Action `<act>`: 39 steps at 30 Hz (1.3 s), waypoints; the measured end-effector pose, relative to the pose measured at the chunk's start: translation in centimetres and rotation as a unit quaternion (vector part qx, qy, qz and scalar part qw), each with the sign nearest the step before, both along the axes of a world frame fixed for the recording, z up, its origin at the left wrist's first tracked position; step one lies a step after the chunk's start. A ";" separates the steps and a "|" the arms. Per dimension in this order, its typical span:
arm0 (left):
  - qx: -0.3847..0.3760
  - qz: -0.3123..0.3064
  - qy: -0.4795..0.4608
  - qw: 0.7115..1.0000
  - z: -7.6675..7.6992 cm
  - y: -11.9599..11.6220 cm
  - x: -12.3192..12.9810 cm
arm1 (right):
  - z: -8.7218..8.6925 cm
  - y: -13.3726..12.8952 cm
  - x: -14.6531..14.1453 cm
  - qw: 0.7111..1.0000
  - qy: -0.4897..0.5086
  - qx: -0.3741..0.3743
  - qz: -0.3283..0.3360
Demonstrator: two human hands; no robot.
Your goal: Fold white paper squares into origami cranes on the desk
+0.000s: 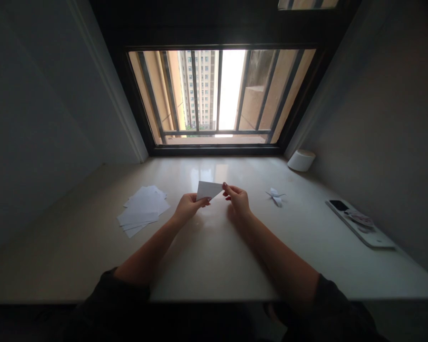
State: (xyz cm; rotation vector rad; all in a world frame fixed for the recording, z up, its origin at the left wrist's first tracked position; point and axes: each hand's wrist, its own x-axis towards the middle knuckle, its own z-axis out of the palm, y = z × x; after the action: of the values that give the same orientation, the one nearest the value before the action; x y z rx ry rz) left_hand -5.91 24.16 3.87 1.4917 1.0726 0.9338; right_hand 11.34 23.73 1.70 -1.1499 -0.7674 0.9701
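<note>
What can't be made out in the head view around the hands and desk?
- Head view: the white paper triangle has its ends hidden by the fingers of the left hand and right hand.
- Head view: the folded paper shape is too small to read its folds.
- Head view: the items on the white tray are too small and dim to identify.

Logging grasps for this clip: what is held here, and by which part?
A white paper triangle, held at both ends: the left hand at its left edge, the right hand at its right tip.

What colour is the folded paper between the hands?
The folded paper is plain white, shown best in the head view.
</note>
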 end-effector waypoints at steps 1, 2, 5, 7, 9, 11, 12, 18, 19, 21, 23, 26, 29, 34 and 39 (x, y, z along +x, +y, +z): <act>0.001 0.001 0.001 1.000 0.0 0.0 0.0 | 0.0 0.0 0.0 1.000 0.002 0.000 0.000; 0.001 0.003 0.002 1.000 0.0 0.0 0.0 | -0.1 0.0 -0.1 1.000 0.003 0.001 -0.001; 0.009 0.016 0.006 1.000 -0.4 0.4 -0.1 | -0.3 0.1 -0.2 1.000 -0.002 0.015 -0.007; 0.031 0.039 0.014 0.999 -0.8 0.7 -0.3 | -0.4 0.0 -0.4 1.000 -0.010 0.028 -0.005; 0.064 0.070 0.036 0.995 -1.2 0.9 -0.4 | -0.5 -0.3 -0.6 0.998 -0.038 0.047 -0.002; 0.096 0.097 0.080 0.987 -1.2 0.8 -0.5 | -0.4 -0.7 -0.9 0.991 -0.103 0.080 0.003; 0.110 0.107 0.110 0.982 -1.1 0.6 -0.6 | -0.3 -0.9 -1.0 0.985 -0.144 0.100 0.009; 0.168 0.131 0.292 0.932 0.3 -0.6 -0.4 | 0.1 -1.7 -1.6 0.951 -0.256 0.158 0.075; 0.178 0.131 0.308 0.926 0.4 -0.7 -0.3 | 0.2 -1.7 -1.6 0.949 -0.259 0.158 0.080; 0.191 0.129 0.325 0.917 0.5 -0.7 -0.3 | 0.5 -1.9 -1.6 0.950 -0.255 0.159 0.083; 0.195 0.126 0.333 0.914 0.4 -0.6 -0.4 | 0.6 -2.0 -1.6 0.955 -0.234 0.158 0.086; 0.209 0.119 0.345 0.907 0.3 -0.4 -0.5 | 0.5 -1.9 -1.6 0.967 -0.195 0.138 0.094; 0.241 0.113 0.354 0.896 0.3 -0.4 -0.6 | 0.2 -1.5 -1.5 0.975 -0.174 0.108 0.083; 0.276 0.064 0.315 0.906 0.5 -0.5 -0.7 | -0.2 -0.8 -1.0 0.985 -0.137 0.057 0.091; 0.252 0.034 0.272 0.928 0.6 -0.1 -0.9 | -0.4 -0.7 -0.7 0.980 -0.167 0.060 0.086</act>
State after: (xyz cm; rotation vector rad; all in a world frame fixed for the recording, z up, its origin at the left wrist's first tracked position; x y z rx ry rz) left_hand -6.81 24.02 4.43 2.2422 1.3447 0.9073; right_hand 10.69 23.07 1.31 -1.1695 -1.1964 0.8684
